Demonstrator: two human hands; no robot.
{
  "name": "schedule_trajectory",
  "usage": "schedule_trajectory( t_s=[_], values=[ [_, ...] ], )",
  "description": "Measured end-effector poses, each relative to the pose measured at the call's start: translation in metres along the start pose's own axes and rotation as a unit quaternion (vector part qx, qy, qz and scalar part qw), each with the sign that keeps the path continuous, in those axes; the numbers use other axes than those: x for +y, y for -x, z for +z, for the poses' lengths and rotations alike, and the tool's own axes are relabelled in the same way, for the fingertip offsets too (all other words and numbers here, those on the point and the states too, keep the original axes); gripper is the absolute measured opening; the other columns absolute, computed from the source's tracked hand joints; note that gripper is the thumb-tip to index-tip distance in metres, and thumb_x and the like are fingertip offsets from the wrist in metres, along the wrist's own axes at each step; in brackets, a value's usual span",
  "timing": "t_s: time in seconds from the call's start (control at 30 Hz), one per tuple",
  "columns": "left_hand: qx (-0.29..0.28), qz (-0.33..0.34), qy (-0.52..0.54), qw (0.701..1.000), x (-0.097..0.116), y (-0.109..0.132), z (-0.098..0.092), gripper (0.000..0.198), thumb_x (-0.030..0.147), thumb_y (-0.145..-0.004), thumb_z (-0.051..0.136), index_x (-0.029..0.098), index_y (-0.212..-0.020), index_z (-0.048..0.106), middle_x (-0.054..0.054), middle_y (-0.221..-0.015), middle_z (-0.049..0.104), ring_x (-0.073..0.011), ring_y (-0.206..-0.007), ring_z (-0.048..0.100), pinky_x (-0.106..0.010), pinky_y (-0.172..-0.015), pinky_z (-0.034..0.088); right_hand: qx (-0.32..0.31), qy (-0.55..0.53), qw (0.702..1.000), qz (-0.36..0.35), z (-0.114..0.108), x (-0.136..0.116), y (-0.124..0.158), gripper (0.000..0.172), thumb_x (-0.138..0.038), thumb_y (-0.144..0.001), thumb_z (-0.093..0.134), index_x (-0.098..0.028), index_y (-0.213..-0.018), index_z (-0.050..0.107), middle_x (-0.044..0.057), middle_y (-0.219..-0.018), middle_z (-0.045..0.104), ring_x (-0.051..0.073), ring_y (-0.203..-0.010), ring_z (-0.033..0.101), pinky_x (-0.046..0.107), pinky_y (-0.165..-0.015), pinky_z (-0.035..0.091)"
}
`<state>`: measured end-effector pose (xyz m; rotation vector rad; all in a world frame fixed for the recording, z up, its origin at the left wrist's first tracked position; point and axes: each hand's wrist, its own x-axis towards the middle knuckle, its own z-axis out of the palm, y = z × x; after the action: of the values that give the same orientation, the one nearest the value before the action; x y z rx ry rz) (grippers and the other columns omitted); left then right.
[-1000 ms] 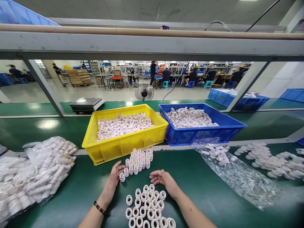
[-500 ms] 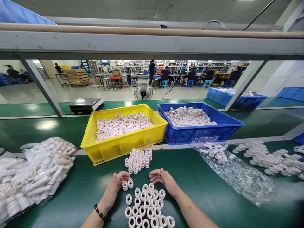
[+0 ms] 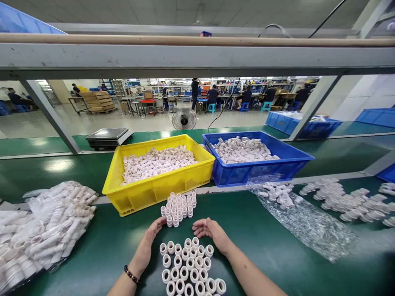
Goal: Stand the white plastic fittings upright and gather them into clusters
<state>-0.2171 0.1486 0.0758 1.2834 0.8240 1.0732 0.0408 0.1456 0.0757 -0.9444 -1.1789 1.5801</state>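
Rows of white plastic pipe fittings [image 3: 189, 263] stand upright on the green worktop, their round openings facing up. Behind them, a tighter block of similar fittings [image 3: 179, 209] stands close to the yellow bin. My left hand [image 3: 148, 240] is open at the left, its fingertips beside the near left corner of that back block; whether they touch it I cannot tell. A dark bead bracelet circles my left wrist. To the right, my right hand [image 3: 212, 233] is open with fingers stretched inward, just behind the right end of the front rows. Neither palm holds anything.
A yellow bin [image 3: 160, 191] and a blue bin [image 3: 262, 169], both full of white fittings, stand behind. Bagged white pipe pieces [image 3: 55, 222] lie left. On the right are clear plastic film [image 3: 308, 226] and more fittings [image 3: 352, 199]. A scale [image 3: 108, 135] sits farther back.
Two fittings beside my left hand have moved toward me and now line up with the front rows. My left hand has shifted slightly away from them; my right hand is nearly still.
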Motion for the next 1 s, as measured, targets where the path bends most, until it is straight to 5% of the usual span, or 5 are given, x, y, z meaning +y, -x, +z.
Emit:
schedule_trajectory(
  t_s=[0.3, 0.6, 1.0],
  values=[
    [-0.069, -0.008, 0.026, 0.997, -0.010, -0.011, 0.004, 0.068, 0.063, -0.080, 0.023, 0.016, -0.126, 0.042, -0.011, -0.133, 0.039, -0.0277, -0.124, 0.031, -0.045, -0.107, 0.015, 0.003, 0.008, 1.000, -0.002, 0.001, -0.002, -0.001, 0.067, -0.069, -0.075, 0.041, -0.008, -0.090, 0.064, 0.017, -0.088, 0.063, 0.023, -0.078, 0.060, 0.039, -0.071, 0.045],
    [-0.146, -0.038, 0.101, 0.983, -0.001, -0.011, 0.016, 0.068, 0.061, -0.081, 0.022, 0.015, -0.127, 0.042, -0.010, -0.136, 0.037, -0.0274, -0.128, 0.024, -0.042, -0.108, 0.009, -0.080, 0.008, 0.996, -0.033, 0.007, 0.002, 0.000, 0.063, -0.060, -0.086, 0.028, -0.011, -0.117, 0.053, 0.016, -0.120, 0.051, 0.025, -0.115, 0.044, 0.043, -0.099, 0.028],
    [-0.218, -0.101, 0.190, 0.952, 0.008, -0.002, 0.022, 0.068, 0.061, -0.080, 0.029, 0.013, -0.126, 0.042, -0.014, -0.129, 0.045, -0.0320, -0.121, 0.036, -0.049, -0.103, 0.021, -0.158, -0.020, 0.987, -0.015, 0.005, 0.003, 0.002, 0.070, -0.062, -0.086, 0.024, -0.006, -0.110, 0.057, 0.019, -0.108, 0.058, 0.028, -0.103, 0.053, 0.046, -0.094, 0.032]
  ],
)
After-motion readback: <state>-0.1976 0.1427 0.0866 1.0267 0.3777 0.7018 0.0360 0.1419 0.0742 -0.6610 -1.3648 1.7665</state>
